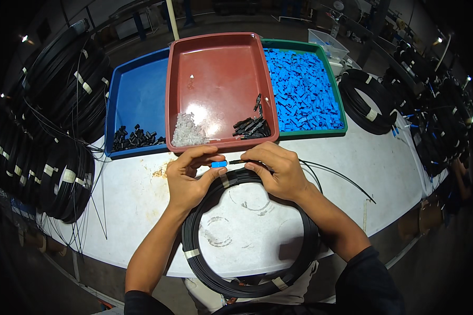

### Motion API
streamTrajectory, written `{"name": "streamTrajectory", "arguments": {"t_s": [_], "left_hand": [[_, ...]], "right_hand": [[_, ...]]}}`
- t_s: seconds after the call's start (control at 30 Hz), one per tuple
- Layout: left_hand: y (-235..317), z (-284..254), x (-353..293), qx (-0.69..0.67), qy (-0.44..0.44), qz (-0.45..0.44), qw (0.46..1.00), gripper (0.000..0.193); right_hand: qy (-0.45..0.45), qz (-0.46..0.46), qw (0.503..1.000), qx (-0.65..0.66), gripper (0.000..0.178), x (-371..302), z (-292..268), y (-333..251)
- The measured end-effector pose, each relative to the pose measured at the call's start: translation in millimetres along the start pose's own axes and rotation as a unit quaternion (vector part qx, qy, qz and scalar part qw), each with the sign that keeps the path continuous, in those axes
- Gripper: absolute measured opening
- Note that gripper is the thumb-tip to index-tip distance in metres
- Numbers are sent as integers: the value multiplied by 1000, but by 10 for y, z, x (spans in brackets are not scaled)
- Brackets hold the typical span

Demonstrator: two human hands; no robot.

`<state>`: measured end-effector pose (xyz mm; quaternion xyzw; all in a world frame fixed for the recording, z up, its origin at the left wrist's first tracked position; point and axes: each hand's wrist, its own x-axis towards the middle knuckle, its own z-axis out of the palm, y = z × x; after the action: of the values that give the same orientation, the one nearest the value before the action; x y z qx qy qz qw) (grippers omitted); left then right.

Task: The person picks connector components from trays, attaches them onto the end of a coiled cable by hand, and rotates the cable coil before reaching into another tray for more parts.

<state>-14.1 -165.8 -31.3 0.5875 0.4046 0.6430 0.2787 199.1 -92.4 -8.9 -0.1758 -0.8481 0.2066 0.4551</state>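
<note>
Between thumb and fingers my left hand (pixel 188 181) pinches a small blue connector housing (pixel 219 164). My right hand (pixel 279 172) is closed on a thin black cable (pixel 237 161), whose end meets the right side of the blue piece. Whether the end sits inside it, I cannot tell. Below both hands lies a large coil of black cable (pixel 311 236), bound with pale tape and overhanging the table's near edge. Another loose cable end (pixel 355 185) runs out to the right beyond my right hand.
A red tray (pixel 215 65) with clear and black small parts overlaps a blue tray (pixel 136 100) of black pieces. The green tray (pixel 345 118) holds many blue housings. Taped cable coils (pixel 71 176) stack at left; another coil (pixel 383 107) lies right on the white table (pixel 136 210).
</note>
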Motion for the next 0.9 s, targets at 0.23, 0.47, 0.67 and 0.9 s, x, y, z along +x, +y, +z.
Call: {"name": "streamTrajectory", "arguments": {"t_s": [0.23, 0.47, 0.67, 0.9], "left_hand": [[28, 10, 11, 38, -23, -6, 999, 45], [86, 35, 30, 103, -70, 34, 992, 40], [82, 52, 30, 103, -55, 37, 992, 41], [118, 48, 53, 164, -35, 65, 984, 35]], "right_hand": [[-13, -23, 1000, -9, 19, -14, 4, 18], [-4, -28, 1000, -3, 23, -3, 12, -30], [-18, 47, 998, -32, 19, -11, -29, -2], [10, 29, 999, -10, 18, -38, -3, 8]]}}
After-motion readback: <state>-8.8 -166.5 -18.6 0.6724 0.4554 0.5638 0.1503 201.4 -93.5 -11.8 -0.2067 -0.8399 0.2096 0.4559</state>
